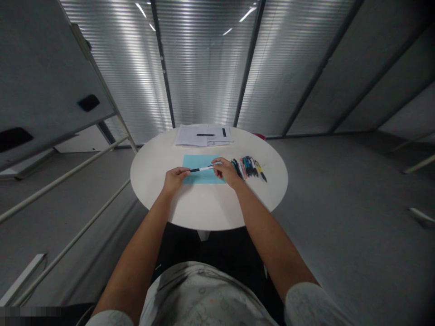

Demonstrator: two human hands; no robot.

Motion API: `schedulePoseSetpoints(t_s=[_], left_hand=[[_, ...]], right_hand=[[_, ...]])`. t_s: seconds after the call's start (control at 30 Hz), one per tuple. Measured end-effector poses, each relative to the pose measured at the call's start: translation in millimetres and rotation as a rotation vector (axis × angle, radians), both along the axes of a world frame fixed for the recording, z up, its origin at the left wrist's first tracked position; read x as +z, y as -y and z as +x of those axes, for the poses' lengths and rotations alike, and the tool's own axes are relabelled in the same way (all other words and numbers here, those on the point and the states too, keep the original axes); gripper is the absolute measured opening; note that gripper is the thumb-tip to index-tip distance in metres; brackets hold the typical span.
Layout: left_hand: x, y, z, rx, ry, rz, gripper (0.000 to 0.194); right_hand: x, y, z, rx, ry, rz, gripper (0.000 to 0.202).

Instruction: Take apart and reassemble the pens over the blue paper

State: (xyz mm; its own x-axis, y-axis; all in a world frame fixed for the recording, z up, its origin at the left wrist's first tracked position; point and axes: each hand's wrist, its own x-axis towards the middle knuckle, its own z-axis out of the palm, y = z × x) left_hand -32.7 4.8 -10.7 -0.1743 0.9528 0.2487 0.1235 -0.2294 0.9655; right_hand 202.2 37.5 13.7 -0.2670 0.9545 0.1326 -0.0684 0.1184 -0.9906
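A white pen with a black end (203, 169) is held level above a light blue sheet (200, 178) on the round white table. Its black end is pinched between the thumb and fingers of my left hand (176, 179). At the other end, the fingers of my right hand (227, 171) close on the white part of the pen. Just right of that hand, a row of several pens and markers (249, 167) lies side by side, with a yellow one (260, 170) at its right end.
Behind the blue sheet, a stack of white papers (188, 136) with a black pen (205, 135) on it lies near the far edge of the table (210, 213). A whiteboard on a metal frame (68, 174) stands at the left. Blinds and glass panels are behind.
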Motion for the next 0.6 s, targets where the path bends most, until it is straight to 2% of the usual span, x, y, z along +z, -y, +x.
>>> schedulePoseSetpoints(t_s=[0.2, 0.33, 0.47, 0.53, 0.6], left_hand=[[2.1, 2.8, 5.0, -0.029, -0.030, -0.013, 0.029], [1.7, 4.2, 9.9, -0.076, -0.121, -0.017, 0.028], [2.2, 6.5, 11.2, -0.106, -0.401, 0.113, 0.020], [3.3, 9.0, 10.9, -0.097, -0.575, 0.168, 0.021], [4.1, 11.9, 10.7, -0.023, -0.747, 0.168, 0.025]], right_hand=[[0.2, 1.2, -14.1, -0.118, -0.172, -0.024, 0.038], [1.3, -1.2, -28.1, -0.125, -0.293, -0.122, 0.049], [11.7, -4.1, -37.1, -0.154, -0.423, -0.189, 0.049], [20.0, -6.1, -34.9, -0.114, -0.433, -0.153, 0.050], [27.9, -8.9, -28.3, -0.109, -0.413, -0.087, 0.048]])
